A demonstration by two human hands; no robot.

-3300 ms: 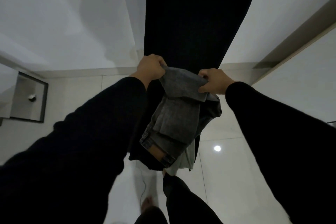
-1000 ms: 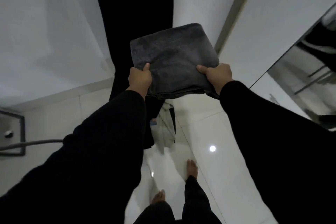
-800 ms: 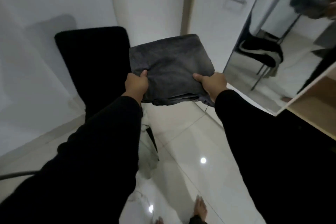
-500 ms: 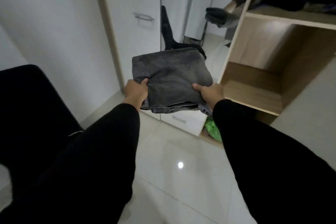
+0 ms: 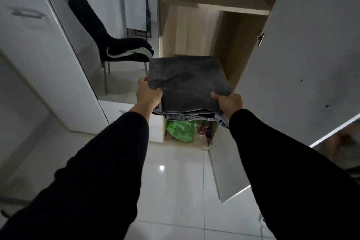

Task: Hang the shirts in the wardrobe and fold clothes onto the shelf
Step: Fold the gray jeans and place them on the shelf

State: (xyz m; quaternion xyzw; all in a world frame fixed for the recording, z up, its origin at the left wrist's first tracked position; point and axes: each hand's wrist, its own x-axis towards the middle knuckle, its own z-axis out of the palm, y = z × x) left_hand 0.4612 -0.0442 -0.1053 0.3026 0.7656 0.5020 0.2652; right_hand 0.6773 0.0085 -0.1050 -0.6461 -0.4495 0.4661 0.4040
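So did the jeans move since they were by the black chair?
Yes. The jeans, gripped by both hands, have gone away from the chair and now sit in front of the open wardrobe, by its middle compartment.

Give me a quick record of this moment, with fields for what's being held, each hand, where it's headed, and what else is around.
held item: folded grey jeans, flat
left hand: grips the near left corner
right hand: grips the near right corner
likely target: open wooden compartment behind the jeans
shelf above: already holds clothes
below: green bag
mirror: reflects a black chair
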